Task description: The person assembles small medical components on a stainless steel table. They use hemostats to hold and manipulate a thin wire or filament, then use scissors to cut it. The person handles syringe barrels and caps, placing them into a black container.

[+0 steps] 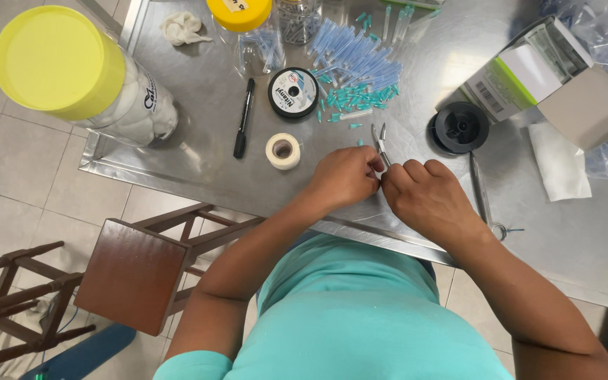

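From the head camera, looking straight down, the person's left hand (pixel 345 176) and right hand (pixel 427 193) meet knuckle to knuckle over the near edge of the steel table (pixel 198 151). Both are curled closed, and between them they pinch a small pair of metal pliers (pixel 381 144) whose handles stick up and away from the fingers; which hand carries the main hold cannot be told, and anything tiny at the tips is hidden.

Taking the pliers as the landmark: just beyond them lies a heap of pale blue tubes with teal caps (pixel 357 70). To their left sits a roll of white tape (pixel 283 150), then a black marker (pixel 243 117), with a round black spool (pixel 293 92) above the tape. To their right rests a black reel (pixel 461 127), and beside the right hand a long pair of metal forceps (pixel 481 193). Far left stands a yellow-lidded jar (pixel 72 74)
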